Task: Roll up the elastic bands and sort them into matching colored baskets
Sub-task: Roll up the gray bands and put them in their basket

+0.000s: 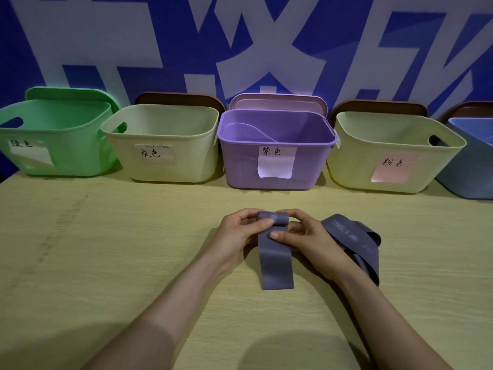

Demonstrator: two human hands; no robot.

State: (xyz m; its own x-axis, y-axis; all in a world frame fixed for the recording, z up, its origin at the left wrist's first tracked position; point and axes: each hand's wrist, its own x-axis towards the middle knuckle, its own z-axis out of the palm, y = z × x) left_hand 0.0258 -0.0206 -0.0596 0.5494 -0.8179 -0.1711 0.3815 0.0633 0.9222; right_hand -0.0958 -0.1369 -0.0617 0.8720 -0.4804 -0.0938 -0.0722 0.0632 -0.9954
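Across the back, a blue wall (133, 36) painted with huge white characters. Below it, a pale wooden table (106, 263) filling the lower part of the view. Along the table's far edge, a row of five open plastic baskets, left to right: a green basket (74, 158) labelled green, a cream basket labelled grey (186, 169), a purple basket (240, 169) labelled purple, a cream basket labelled pink (352, 172), and a blue basket (469, 172) cut off by the frame edge. Lids propped upright behind them. Inside the purple basket, a pale curved shape, too unclear to name. No rolled band plainly visible in any basket.

Two bare forearms reaching in from the bottom edge. Left hand (234, 236) and right hand (306, 236) close together at table centre, fingers curled, both pinching one flat grey-purple elastic band (276, 268). Far end of that band wound into a small tight roll (272, 218) between the fingertips; near end lying flat on the table, toward the viewer. Just beside the right hand, partly hidden behind its wrist, a second grey-purple elastic band (349, 233), loose in untidy loops on the table.

By judgement, an early stage: roll only partly wound, nothing visibly sorted, loose band not begun. Left to do: finishing this roll, dropping it into the matching basket (grey or purple, hard to settle in this dim light), then the same for the loose band.
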